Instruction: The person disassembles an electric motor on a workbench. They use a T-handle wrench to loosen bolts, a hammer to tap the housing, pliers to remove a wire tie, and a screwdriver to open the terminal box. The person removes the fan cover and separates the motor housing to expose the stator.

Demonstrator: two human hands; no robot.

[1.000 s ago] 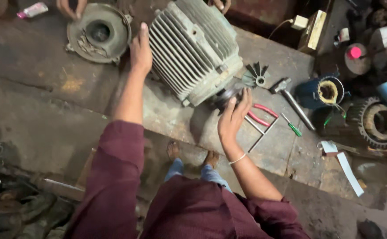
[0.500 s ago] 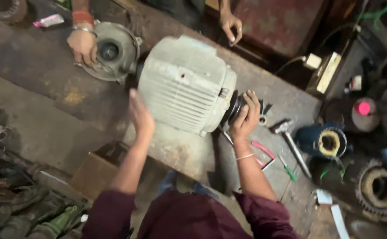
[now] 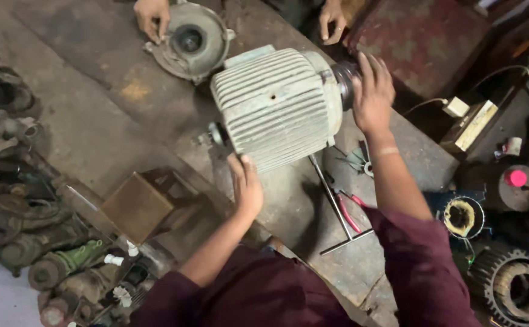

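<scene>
A big grey finned electric motor [image 3: 279, 106] lies on its side on a worn metal workbench [image 3: 89, 115]. My left hand [image 3: 246, 184] presses flat against the motor's near lower side. My right hand [image 3: 371, 94] grips the dark round end of the motor on the right. Across the bench, another person's hand [image 3: 151, 15] holds a round grey end cover [image 3: 193, 40], and their other hand [image 3: 332, 19] rests on the far edge.
A T-handled metal rod [image 3: 337, 209] and red-handled pliers [image 3: 349, 212] lie on the bench by my right arm. A rusty box [image 3: 134, 206] sits at the bench's near edge. Old motor parts [image 3: 28, 236] pile at the left; wound stators [image 3: 464, 217] stand on the right.
The motor has turned on the bench, its shaft end swinging to the far right. My right hand followed it; my left hand dropped to its near side. The other person's hands shifted with the cover.
</scene>
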